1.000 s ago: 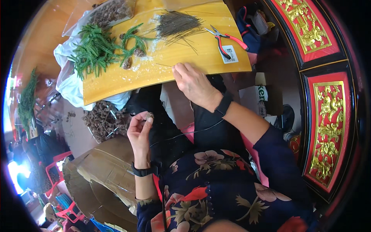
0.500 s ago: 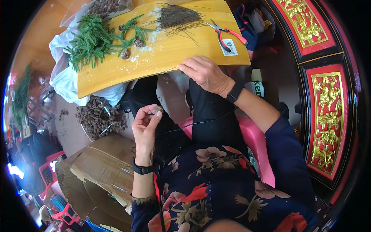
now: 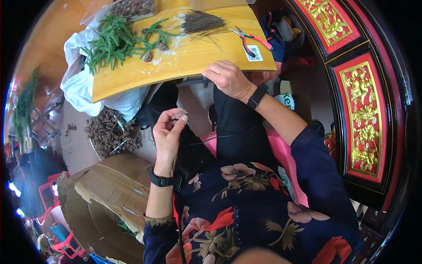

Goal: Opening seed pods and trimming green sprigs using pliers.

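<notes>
My left hand [image 3: 167, 132] is raised above my lap, with thumb and fingers pinched round a small brown pine cone [image 3: 183, 113]. My right hand [image 3: 229, 81] is at the near edge of the yellow board [image 3: 176, 72], its thumb and fingertips pressed together. Whatever sits between those fingertips is too small to make out. On the board lie green artificial pine sprigs [image 3: 112, 46], a sprig ring with pine cones [image 3: 161, 46] attached or beside it, a bundle of thin dark wires [image 3: 202, 23], and red-and-black pliers [image 3: 250, 39] with their jaws apart.
A clear container of pine cones [image 3: 132, 8] stands at the board's far left. Below the board, a heap of brown pine cones [image 3: 112, 132] is on the floor, near a cardboard box [image 3: 105, 189]. A red-and-gold carved panel [image 3: 361, 119] rises at the right.
The whole view has shifted slightly, so the board appears a little higher and farther left. My left hand still holds the pine cone; my right hand remains at the board's edge.
</notes>
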`<act>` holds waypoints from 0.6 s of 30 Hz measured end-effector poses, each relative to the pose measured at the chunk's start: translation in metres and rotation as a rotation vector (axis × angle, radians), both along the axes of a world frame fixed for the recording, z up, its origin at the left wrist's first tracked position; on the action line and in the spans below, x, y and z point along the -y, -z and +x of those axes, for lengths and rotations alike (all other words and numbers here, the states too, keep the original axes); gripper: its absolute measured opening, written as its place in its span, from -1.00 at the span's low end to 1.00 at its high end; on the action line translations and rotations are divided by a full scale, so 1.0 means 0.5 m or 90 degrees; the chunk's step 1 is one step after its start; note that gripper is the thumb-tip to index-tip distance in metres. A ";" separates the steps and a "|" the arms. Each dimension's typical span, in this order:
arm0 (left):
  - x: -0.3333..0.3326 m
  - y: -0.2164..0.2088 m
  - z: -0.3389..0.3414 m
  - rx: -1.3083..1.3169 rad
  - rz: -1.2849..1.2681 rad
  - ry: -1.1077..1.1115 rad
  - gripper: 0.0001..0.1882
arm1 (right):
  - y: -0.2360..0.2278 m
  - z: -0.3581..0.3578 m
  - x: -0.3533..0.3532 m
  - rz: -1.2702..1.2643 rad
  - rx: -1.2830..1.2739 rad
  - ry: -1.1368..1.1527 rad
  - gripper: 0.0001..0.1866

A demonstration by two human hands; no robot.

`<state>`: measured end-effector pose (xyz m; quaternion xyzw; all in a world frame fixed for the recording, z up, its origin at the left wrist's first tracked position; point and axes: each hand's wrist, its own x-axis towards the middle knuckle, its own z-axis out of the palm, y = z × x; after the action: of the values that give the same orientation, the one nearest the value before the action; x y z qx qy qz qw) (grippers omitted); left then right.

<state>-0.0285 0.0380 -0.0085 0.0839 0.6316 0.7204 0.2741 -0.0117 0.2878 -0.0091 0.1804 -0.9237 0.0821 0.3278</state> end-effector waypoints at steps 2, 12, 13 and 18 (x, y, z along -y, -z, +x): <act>-0.003 -0.006 0.003 -0.006 0.004 0.000 -0.80 | -0.003 0.001 0.003 0.006 0.005 0.002 -0.94; 0.003 -0.008 0.000 0.118 0.100 0.048 -0.76 | -0.034 0.016 0.046 -0.095 0.003 0.109 -0.89; 0.002 -0.012 0.003 0.165 0.151 0.045 -0.75 | -0.036 0.025 0.055 -0.144 0.001 0.134 -0.89; -0.006 -0.061 0.020 0.252 0.204 0.092 -0.69 | -0.058 0.095 0.123 -0.490 0.141 0.156 -0.87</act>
<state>-0.0186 0.0413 0.0222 0.0288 0.4362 0.7919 0.4264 0.0356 0.2261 0.0198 -0.0768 -0.8698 0.4008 0.2773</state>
